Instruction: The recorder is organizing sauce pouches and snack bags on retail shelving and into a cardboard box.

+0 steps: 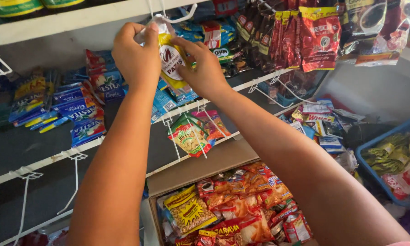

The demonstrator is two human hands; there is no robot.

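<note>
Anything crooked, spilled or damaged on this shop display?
Nothing looks damaged or spilled. Both hands, left and right, hold a yellow sachet at a white hook. The green snack packet below hangs tilted.

Single view only, from a head-worn camera. It looks forward and somewhat downward along both outstretched forearms toward a wall of white wire shelving [259,84], at close range. The upper frame takes in the shelf edge [77,20]; the lower frame reaches a cardboard box [200,166] below. The right margin, probably a blue bin [373,175], is cropped. No second view overlaps.
</note>
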